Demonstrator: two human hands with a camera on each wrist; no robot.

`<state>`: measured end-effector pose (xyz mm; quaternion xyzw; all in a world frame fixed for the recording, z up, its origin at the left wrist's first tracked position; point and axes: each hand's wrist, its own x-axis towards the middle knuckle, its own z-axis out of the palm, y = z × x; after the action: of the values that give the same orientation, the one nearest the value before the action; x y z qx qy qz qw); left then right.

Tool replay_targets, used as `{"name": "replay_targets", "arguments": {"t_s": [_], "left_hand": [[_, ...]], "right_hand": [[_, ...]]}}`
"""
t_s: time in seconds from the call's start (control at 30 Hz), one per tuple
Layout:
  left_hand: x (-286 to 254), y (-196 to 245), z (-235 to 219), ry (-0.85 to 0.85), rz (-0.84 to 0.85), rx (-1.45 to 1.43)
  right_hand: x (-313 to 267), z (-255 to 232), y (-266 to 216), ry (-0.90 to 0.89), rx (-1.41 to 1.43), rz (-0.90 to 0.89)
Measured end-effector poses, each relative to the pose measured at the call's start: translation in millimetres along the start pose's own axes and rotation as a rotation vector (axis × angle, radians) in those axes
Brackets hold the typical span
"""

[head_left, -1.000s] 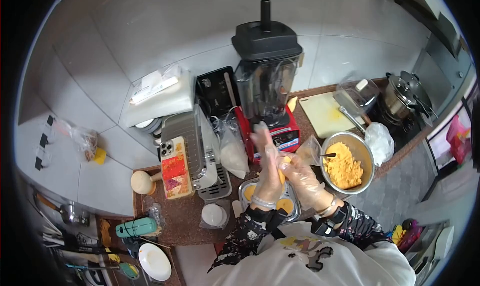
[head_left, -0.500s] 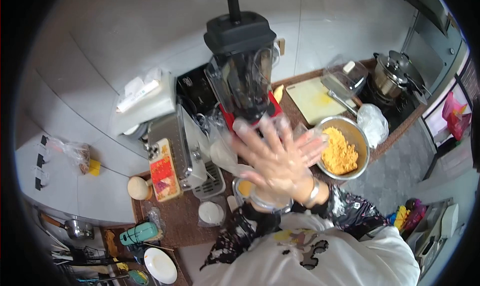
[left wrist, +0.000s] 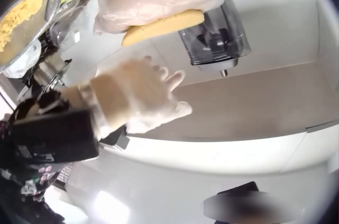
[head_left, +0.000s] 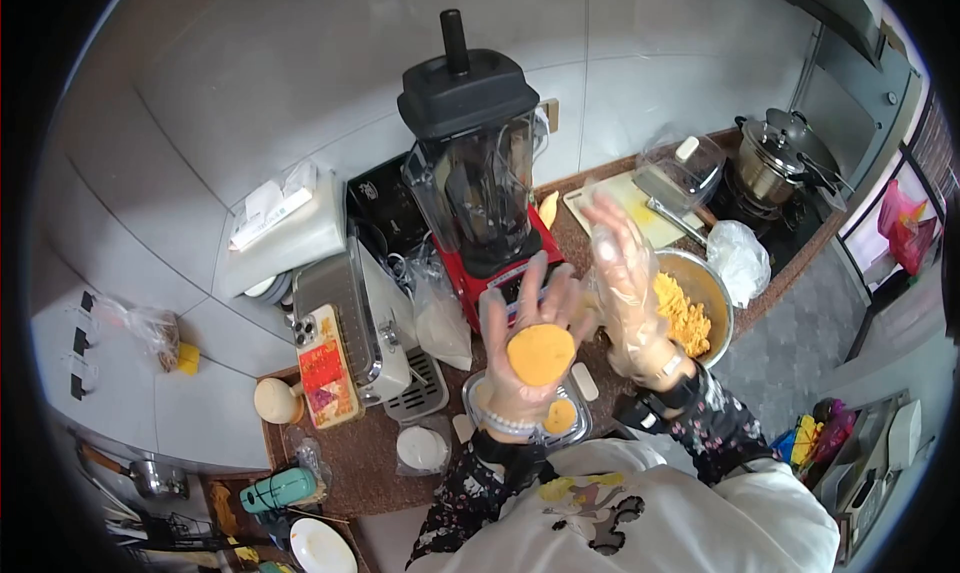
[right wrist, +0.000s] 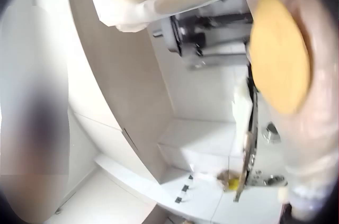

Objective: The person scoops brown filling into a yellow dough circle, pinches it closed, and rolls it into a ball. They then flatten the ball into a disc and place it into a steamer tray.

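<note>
On the upturned palm of my left hand (head_left: 503,369), fingers spread, lies a flat round yellow dough patty (head_left: 541,355). The left wrist view shows the patty (left wrist: 164,26) edge-on against the gloved palm. My right hand (head_left: 628,291) is raised beside it, fingers straight and holding nothing. Both hands wear clear plastic gloves. Beneath the left hand is a metal tray (head_left: 584,431) with a round yellow patty (head_left: 561,416) in it. A steel bowl (head_left: 724,315) of crumbly yellow dough (head_left: 684,318) stands right of the right hand, which overlaps its left side.
A blender (head_left: 475,163) on a red base stands behind the hands, with a bag of white powder (head_left: 440,313) at its left. Further left, a phone (head_left: 327,368) leans on a metal appliance (head_left: 385,323). A cutting board (head_left: 597,213) and a pot (head_left: 768,168) are at back right.
The hands were pressed together with the patty between them, then crossed flat, left hand hidden below or behind. Now they are apart, the patty showing on the left palm and the right hand lifted rightward.
</note>
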<state>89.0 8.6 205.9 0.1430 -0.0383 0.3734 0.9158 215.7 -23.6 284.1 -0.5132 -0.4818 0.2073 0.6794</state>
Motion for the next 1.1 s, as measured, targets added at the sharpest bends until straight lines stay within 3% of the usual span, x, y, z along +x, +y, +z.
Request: {"name": "replay_targets", "arguments": {"t_s": [0.07, 0.1, 0.13, 0.17, 0.2, 0.23, 0.3, 0.37, 0.4, 0.43, 0.47, 0.57, 0.6, 0.63, 0.67, 0.7, 0.73, 0.8, 0.87, 0.9, 0.93, 0.97, 1.07, 1.1], "left_hand": [[0.8, 4.8, -4.7, -0.040, 0.095, 0.072], [3.6, 4.9, 4.4, -0.094, 0.141, -0.190], [5.1, 3.0, 20.9, -0.143, 0.182, -0.454], [6.8, 0.5, 29.7, -0.187, 0.220, -0.722], [8.0, -0.1, 25.1, 0.001, 0.381, -0.023], [9.1, -0.7, 20.6, 0.273, 0.435, 0.676], [7.0, 5.2, -9.0, 0.353, 0.383, 0.594], [3.4, 10.9, -4.7, 0.047, 0.077, 0.141], [-1.8, 4.4, 13.1, 0.031, 0.022, 0.074], [-3.5, 0.1, 9.3, 0.014, 0.100, 0.374], [-6.0, -2.4, 2.0, -0.006, 0.187, 0.676], [-1.2, -10.3, 4.5, 0.029, 0.018, 0.006], [-3.2, -11.9, 10.6, 0.010, 0.144, 0.440], [-3.2, -15.2, 15.7, -0.046, 0.158, 0.449], [0.4, -28.1, 20.7, -0.121, 0.236, 0.273], [8.3, -52.9, 27.6, -0.221, 0.396, -0.023], [12.4, -65.5, 34.1, -0.317, 0.513, -0.245], [12.2, -35.5, 32.7, -0.291, 0.374, -0.016], [1.0, -14.5, 27.3, -0.220, 0.220, 0.194], [-0.4, -20.9, 13.1, -0.141, 0.233, 0.179], [-1.8, -27.3, -1.0, -0.061, 0.245, 0.165], [-2.8, -33.6, -14.7, 0.019, 0.258, 0.151], [-9.6, -40.6, -19.7, -0.059, 0.356, 0.336], [-8.0, -38.9, -19.2, -0.099, 0.379, 0.404]], "right_hand": [[-14.8, -18.7, 33.2, -0.213, -0.289, -0.240], [-25.5, -26.2, 71.1, -0.352, -0.704, -0.749], [-48.3, -7.5, 34.0, -0.369, -0.613, -0.143], [-62.0, 3.3, 30.1, -0.255, -0.395, -0.134], [-64.0, 5.7, 29.0, -0.248, -0.345, -0.095], [-67.0, 5.2, 28.1, -0.241, -0.293, -0.055], [-55.3, -9.9, 0.8, -0.407, -0.314, 0.002], [-34.1, -18.6, -8.7, -0.568, -0.438, -0.048], [-24.9, -21.3, -8.5, -0.645, -0.555, -0.120], [-16.3, -22.8, -8.5, -0.726, -0.671, -0.190], [-4.0, -14.4, -12.6, -0.872, -0.867, 0.096], [-5.0, -12.2, -30.3, -0.136, -0.740, -0.492], [-9.6, -5.6, -28.2, -0.180, -0.810, -0.511], [-17.8, 4.3, -24.4, -0.221, -0.883, -0.520], [-23.5, 13.7, -19.8, -0.260, -0.960, -0.527], [-28.7, 23.6, -12.9, -0.534, -1.194, -0.528], [-29.8, 23.4, -6.5, -0.520, -1.070, -0.446], [-19.0, 25.1, 26.7, -0.486, -0.835, -0.303], [-15.4, 7.0, -3.3, -0.353, -0.795, -0.428], [-14.8, 2.2, -17.2, -0.300, -0.836, -0.473], [-22.6, 9.8, -11.1, -0.205, -1.087, -0.637], [-32.6, 25.5, 1.1, -0.441, -1.243, -0.483], [-27.7, 33.9, 32.7, -0.402, -1.145, -0.331], [-24.3, 24.5, 27.2, -0.381, -1.094, -0.381]]}}
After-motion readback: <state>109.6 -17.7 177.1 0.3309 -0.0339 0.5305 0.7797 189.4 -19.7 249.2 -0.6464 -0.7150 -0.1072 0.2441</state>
